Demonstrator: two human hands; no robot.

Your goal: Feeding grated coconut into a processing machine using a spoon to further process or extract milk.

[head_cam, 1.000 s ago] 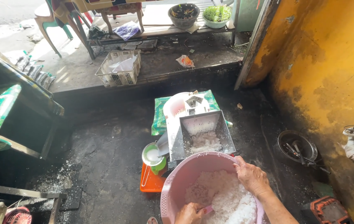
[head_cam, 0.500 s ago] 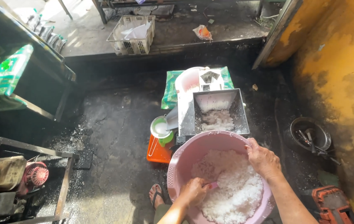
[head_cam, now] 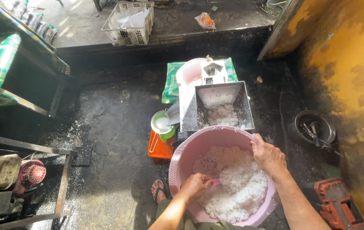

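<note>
So the left hand (head_cam: 197, 186) has its grip pinched around a small pink handle (head_cam: 217, 182), buried in the white shredded stuff (head_cam: 233, 183) filling the pink basin (head_cam: 182, 162). The right hand (head_cam: 269, 156) rests on the far rim, fingers curled over it, holding nothing else. Just beyond both grips sits the metal hopper (head_cam: 218, 106) with only a small clump left inside, so I'd guess most of the grating is done and the heap is getting mixed. Green cup (head_cam: 162, 125) sits beyond the left grip.
</note>
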